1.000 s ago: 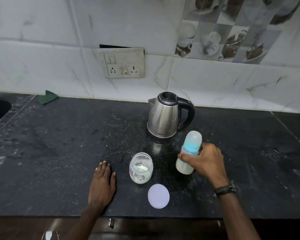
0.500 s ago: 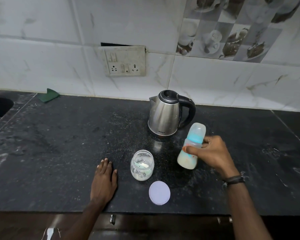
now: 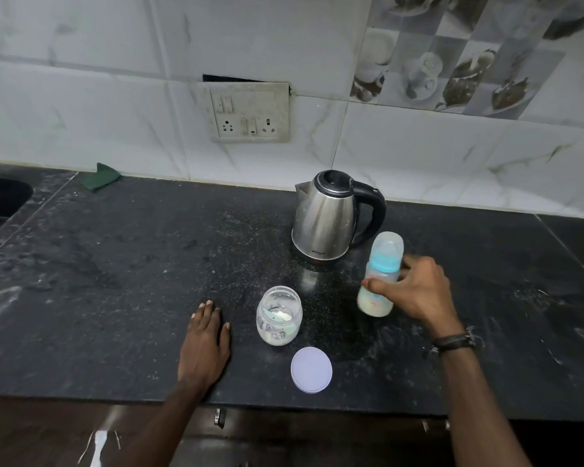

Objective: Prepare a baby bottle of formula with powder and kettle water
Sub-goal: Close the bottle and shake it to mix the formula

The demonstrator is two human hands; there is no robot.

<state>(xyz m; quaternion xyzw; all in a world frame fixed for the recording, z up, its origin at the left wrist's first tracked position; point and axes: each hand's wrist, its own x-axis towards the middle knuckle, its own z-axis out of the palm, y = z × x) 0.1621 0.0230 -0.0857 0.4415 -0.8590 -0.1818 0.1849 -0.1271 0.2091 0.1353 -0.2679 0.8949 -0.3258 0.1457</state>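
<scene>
A capped baby bottle (image 3: 381, 274) with a blue ring and milky liquid in its lower part stands upright on the black counter (image 3: 115, 281), and my right hand (image 3: 415, 291) is wrapped around its middle. Behind it sits a steel kettle (image 3: 327, 219) with a black handle, lid closed. An open clear jar (image 3: 279, 315) holding white powder and a scoop stands to the bottle's left. Its round white lid (image 3: 311, 369) lies flat near the counter's front edge. My left hand (image 3: 204, 345) rests palm down on the counter left of the jar, holding nothing.
A wall socket plate (image 3: 250, 112) is set in the tiles behind the kettle. A green cloth (image 3: 102, 176) lies at the back left beside a dark sink (image 3: 0, 197). The counter's front edge runs just below my left wrist.
The bottle in my right hand has gone from tilted to upright and come down towards the counter. My left hand, the jar and the lid have stayed put.
</scene>
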